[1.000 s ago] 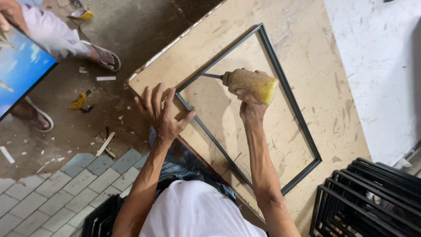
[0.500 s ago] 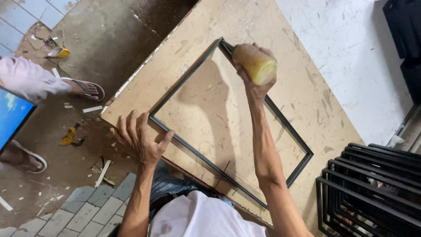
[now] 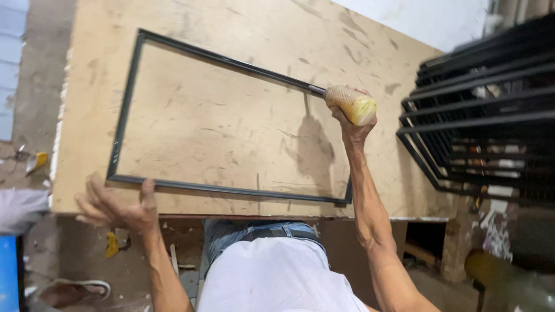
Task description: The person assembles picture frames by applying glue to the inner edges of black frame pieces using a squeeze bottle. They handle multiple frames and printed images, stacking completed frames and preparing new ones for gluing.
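The right hand has its grip closed around the yellow handle of a tool whose metal tip meets the far bar of a black metal frame. The left hand rests open at the near edge of the plywood bench, thumb on the frame's near bar. The rectangular frame lies flat, its long axis running left to right. To the right stands a stack of black frames; bare concrete floor lies to the left.
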